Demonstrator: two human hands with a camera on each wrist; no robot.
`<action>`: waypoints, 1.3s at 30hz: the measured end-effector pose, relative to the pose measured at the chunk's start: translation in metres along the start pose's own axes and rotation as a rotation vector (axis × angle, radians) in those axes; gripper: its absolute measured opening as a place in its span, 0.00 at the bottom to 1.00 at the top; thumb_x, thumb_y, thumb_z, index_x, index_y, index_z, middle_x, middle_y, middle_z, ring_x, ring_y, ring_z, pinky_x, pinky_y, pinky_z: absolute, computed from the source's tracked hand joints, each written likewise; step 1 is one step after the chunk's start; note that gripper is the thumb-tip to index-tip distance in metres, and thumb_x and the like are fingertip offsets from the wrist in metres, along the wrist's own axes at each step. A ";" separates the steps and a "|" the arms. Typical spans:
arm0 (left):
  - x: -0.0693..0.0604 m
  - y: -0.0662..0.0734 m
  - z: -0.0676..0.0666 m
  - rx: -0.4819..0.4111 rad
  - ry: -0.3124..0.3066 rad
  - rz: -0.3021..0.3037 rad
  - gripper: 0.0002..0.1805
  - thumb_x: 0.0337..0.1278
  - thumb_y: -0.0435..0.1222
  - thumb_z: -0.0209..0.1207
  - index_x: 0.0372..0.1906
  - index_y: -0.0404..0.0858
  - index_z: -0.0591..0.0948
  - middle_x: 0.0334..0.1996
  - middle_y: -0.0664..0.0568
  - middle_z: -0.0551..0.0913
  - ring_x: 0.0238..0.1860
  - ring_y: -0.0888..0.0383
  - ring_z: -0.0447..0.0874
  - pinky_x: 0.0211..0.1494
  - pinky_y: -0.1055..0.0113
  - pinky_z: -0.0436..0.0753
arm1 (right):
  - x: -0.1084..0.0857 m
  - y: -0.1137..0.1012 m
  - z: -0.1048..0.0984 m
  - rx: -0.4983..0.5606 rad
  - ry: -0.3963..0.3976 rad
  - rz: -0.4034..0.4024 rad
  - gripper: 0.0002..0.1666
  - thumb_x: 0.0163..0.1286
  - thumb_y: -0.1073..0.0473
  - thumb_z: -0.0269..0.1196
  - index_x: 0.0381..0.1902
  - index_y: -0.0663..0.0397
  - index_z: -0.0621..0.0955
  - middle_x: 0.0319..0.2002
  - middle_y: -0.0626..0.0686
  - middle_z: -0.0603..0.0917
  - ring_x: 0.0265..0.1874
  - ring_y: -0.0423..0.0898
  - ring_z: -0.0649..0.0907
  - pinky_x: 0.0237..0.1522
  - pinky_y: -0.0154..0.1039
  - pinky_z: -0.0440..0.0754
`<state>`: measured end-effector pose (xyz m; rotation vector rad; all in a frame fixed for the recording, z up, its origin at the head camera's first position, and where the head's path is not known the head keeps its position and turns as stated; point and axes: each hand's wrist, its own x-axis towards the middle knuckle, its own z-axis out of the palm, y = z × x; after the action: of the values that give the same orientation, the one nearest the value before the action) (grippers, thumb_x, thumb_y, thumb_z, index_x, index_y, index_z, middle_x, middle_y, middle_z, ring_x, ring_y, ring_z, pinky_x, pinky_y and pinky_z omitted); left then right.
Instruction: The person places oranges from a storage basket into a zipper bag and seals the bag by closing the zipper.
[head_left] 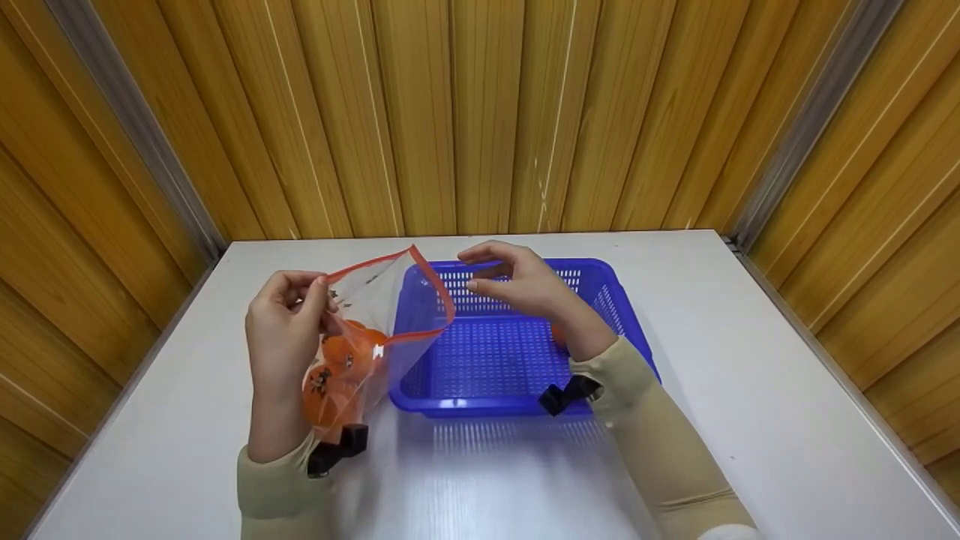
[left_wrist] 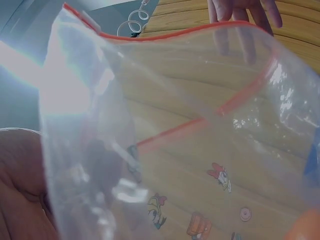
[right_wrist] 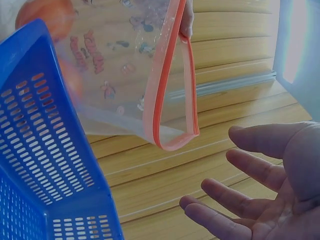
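Observation:
Pinched between thumb and fingers of the left hand (head_left: 289, 330) is the rim of a clear zip bag (head_left: 405, 300) with a red edge, its mouth gaping toward the right. Several orange round fruits (head_left: 341, 367) lie low in the bag, beside the left wrist. The right hand (head_left: 525, 281) hovers over the blue basket (head_left: 469, 405), fingers apart and holding nothing; in the right wrist view that hand (right_wrist: 255, 185) is apart from the bag (right_wrist: 115, 75). One orange fruit (head_left: 558, 334) shows in the basket, partly hidden by the right forearm.
The basket stands on a white table (head_left: 750, 420), its left side partly behind the bag. Wood-patterned panels (head_left: 480, 112) rise behind the table and on both sides. A white coiled cable (left_wrist: 132, 22) shows in the left wrist view.

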<state>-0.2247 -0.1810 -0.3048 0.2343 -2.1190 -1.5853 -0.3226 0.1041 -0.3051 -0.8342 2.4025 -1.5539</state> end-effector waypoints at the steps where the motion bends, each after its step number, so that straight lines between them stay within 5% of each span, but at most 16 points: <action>1: 0.000 0.000 0.000 0.000 0.000 -0.001 0.09 0.73 0.34 0.60 0.50 0.33 0.81 0.24 0.54 0.81 0.17 0.62 0.81 0.26 0.72 0.87 | 0.000 0.001 -0.001 -0.008 0.000 0.010 0.26 0.71 0.62 0.67 0.65 0.59 0.78 0.65 0.60 0.81 0.63 0.61 0.83 0.62 0.52 0.85; 11: 0.000 0.000 0.001 0.001 0.006 0.020 0.08 0.73 0.34 0.60 0.49 0.33 0.81 0.25 0.53 0.81 0.17 0.62 0.81 0.26 0.72 0.87 | 0.002 0.009 -0.013 -0.121 0.001 0.137 0.25 0.71 0.60 0.67 0.64 0.52 0.80 0.65 0.58 0.81 0.61 0.59 0.84 0.61 0.53 0.86; 39: 0.000 -0.001 0.001 0.007 -0.002 -0.003 0.09 0.73 0.35 0.60 0.50 0.34 0.81 0.26 0.52 0.81 0.17 0.62 0.81 0.27 0.72 0.87 | 0.008 0.048 -0.040 -0.439 -0.110 0.377 0.31 0.68 0.58 0.69 0.68 0.57 0.77 0.67 0.66 0.77 0.68 0.64 0.76 0.70 0.59 0.77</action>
<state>-0.2255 -0.1810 -0.3058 0.2375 -2.1269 -1.5811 -0.3635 0.1454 -0.3280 -0.4666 2.6583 -0.8405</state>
